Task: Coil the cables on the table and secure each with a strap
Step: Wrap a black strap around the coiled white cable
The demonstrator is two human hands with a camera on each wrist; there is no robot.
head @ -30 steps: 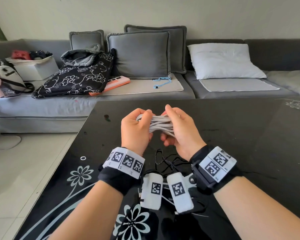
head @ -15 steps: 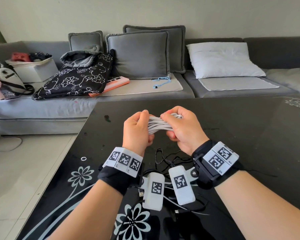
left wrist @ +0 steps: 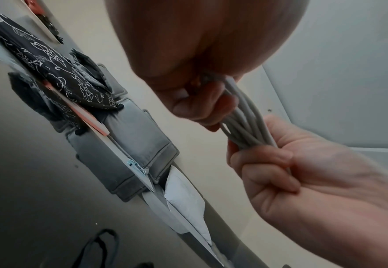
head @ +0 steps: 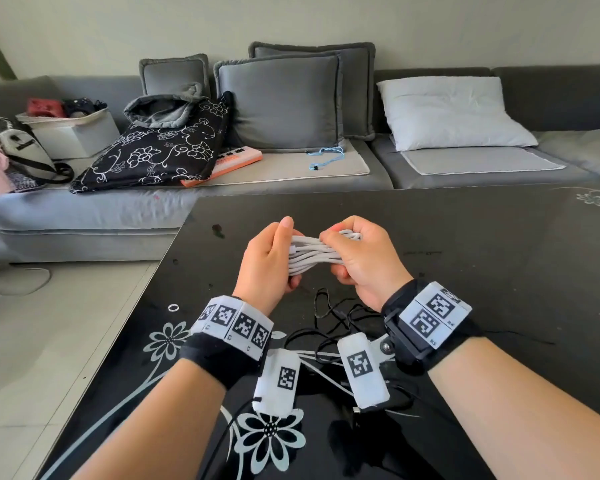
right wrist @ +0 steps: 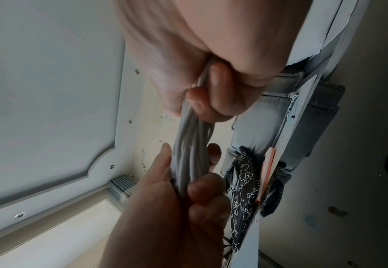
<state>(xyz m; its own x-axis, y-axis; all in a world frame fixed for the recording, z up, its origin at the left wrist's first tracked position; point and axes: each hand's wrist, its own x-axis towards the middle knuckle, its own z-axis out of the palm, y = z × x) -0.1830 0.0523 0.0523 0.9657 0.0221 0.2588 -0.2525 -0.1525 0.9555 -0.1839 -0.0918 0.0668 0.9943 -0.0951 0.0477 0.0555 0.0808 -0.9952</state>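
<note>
A white cable [head: 314, 252], folded into a bundle of several loops, hangs above the black glass table [head: 499, 271]. My left hand [head: 274, 258] grips its left end, thumb on top and fingers curled beneath. My right hand [head: 357, 258] is closed in a fist round the right end. The left wrist view shows the strands [left wrist: 243, 125] running from my left hand [left wrist: 199, 101] into my right hand [left wrist: 268, 163]. In the right wrist view the bundle [right wrist: 192, 145] spans from my right hand [right wrist: 213, 94] to my left hand [right wrist: 188, 195]. No strap shows on the bundle.
Below my wrists on the table lie a tangled black cable [head: 333, 317] and loose white cable strands [head: 321, 370]. A small white ring [head: 173, 307] sits near the table's left edge. A grey sofa [head: 291, 174] with cushions stands behind the table.
My right hand's fingers have curled from lying over the bundle into a fist around its right end. The left hand keeps its grip, and both hands have lifted slightly.
</note>
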